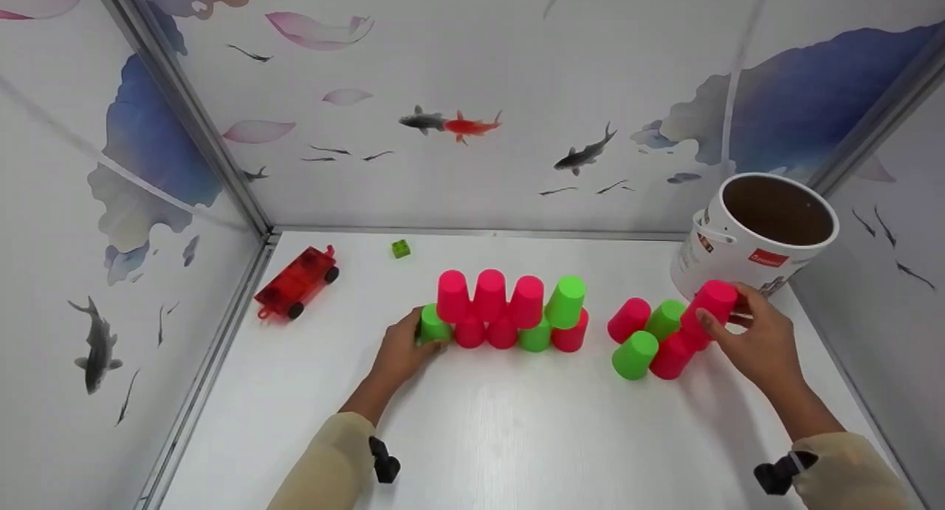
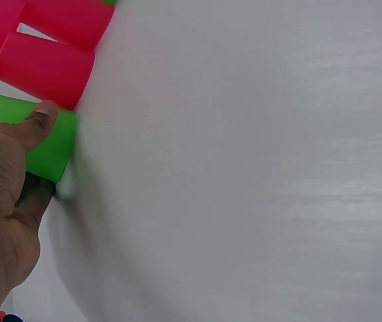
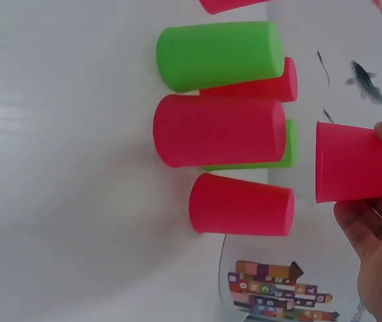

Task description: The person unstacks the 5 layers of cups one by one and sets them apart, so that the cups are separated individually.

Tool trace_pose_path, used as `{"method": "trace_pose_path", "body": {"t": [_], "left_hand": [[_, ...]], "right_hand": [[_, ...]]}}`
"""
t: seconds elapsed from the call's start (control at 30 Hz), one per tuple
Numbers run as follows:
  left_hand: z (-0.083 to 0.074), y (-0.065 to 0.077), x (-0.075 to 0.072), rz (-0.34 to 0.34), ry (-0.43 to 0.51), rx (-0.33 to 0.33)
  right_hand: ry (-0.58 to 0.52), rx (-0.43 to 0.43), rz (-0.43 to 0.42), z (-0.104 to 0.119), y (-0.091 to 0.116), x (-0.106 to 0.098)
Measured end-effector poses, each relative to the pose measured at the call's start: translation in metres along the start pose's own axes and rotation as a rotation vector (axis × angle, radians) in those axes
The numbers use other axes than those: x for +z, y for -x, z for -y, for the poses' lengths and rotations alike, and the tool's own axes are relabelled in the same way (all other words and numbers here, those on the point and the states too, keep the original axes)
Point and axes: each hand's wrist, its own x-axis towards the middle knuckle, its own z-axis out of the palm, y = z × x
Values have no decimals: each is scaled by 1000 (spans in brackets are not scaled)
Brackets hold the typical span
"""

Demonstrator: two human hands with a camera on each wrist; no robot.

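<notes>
Inverted plastic cups stand in two stacked rows mid-table. Pink cups (image 1: 489, 296) and a green cup (image 1: 567, 302) make the upper row, resting on a longer lower row. My left hand (image 1: 402, 351) grips the green cup (image 2: 51, 144) at the lower row's left end, thumb in front and fingers around its far side. To the right is a loose group of inverted cups, including a green cup (image 1: 635, 355) and a pink cup (image 1: 670, 356). My right hand (image 1: 760, 340) holds a pink cup (image 3: 352, 164) by its narrow end, raised above that group and apart from it.
A white bucket (image 1: 701, 263) with a handle stands at the back right, close behind the loose cups. A red toy wagon (image 1: 295, 283) sits at the back left. Near the back wall lies a small green block (image 1: 400, 249). Printed walls border the table (image 1: 472, 436).
</notes>
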Motion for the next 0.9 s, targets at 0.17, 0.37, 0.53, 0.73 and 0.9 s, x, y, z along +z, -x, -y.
{"method": "trace_pose_path", "body": {"t": [0.17, 0.37, 0.53, 0.73, 0.9], "left_hand": [[0, 0, 0, -3, -11, 6], [-1, 1, -1, -6, -4, -13], [-2, 2, 0, -3, 0, -15], [-1, 3, 0, 3, 10, 5], [-2, 1, 0, 3, 7, -21]], "right_hand": [[11, 68, 4, -18, 10, -3], [13, 127, 29, -35, 20, 6], [44, 139, 59, -48, 32, 19], [45, 201, 122, -65, 43, 31], [22, 260, 172, -69, 45, 35]]}}
